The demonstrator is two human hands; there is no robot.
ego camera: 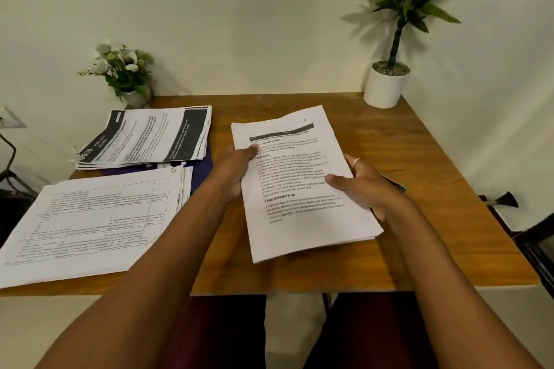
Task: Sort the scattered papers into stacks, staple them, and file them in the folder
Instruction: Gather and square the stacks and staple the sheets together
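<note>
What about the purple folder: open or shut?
Cannot tell. The folder lies under the far stack and near stack; only a purple strip shows.

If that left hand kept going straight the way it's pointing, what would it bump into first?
The left hand grips the paper stack, which would travel along. Beyond, the table looks bare until the wall, though depth is hard to judge.

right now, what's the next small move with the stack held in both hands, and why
Probably tap the held stack on the table to square it before stapling. Its lower right edges look fanned, and the left hand and right hand each grip a side, thumbs on top. The dark-banded pile and the grid pile lie at the left.
</note>
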